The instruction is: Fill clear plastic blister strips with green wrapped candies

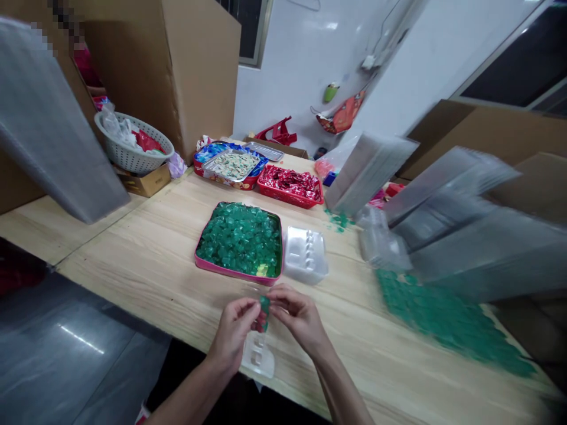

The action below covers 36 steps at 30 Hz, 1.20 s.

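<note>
Near the table's front edge, my left hand (241,324) pinches a small green translucent piece (264,306) between thumb and fingers. My right hand (295,310) meets it from the other side, its fingertips closed at the piece's edge; whether they grip the piece or a bit of clear film is too small to tell. Below both hands lies a clear plastic tray (259,357) with moulded hollows, partly hidden by the left hand. Just beyond is a pink-rimmed tin (239,274) full of similar green pieces. A stack of clear moulded trays (305,254) stands at its right.
Tall stacks of clear plastic trays (487,236) fill the right side, above spread green pieces (452,324). Farther back are a red basket (290,198) of red packets and a metal tray (233,164) of small pieces. A white colander (133,156) sits back left.
</note>
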{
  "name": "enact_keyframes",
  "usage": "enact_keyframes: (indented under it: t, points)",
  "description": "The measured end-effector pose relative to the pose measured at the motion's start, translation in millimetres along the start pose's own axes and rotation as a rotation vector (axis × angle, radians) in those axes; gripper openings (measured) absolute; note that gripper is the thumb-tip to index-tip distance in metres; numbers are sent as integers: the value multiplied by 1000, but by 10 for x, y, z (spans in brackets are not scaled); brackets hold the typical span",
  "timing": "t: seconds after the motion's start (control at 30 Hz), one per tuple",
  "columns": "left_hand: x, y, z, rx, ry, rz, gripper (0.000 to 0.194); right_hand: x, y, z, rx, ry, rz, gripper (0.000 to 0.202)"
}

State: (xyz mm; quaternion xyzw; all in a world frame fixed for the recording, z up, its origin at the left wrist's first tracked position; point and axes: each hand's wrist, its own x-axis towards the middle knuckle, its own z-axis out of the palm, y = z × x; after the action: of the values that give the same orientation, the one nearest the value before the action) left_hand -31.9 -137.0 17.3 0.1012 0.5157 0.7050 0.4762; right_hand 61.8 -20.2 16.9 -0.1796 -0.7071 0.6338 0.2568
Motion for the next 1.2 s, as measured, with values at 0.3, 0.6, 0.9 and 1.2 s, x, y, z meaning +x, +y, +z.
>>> enact_keyframes:
  t: [0.3,0.6,0.9,1.2]
  points:
    - [-61,-100,-238,421,38,122,18,-498,52,93,-416,-19,-66,9]
    - [-72,-177,-292,569,23,162,16,-587,112,250,-752,-183,-227,25]
    - [-45,-209,-340,580,2,150,18,284,-178,88,-645,-64,-230,14]
    - [-18,-172,-341,495,9,141,17,1069,106,161,-569,-216,16,19]
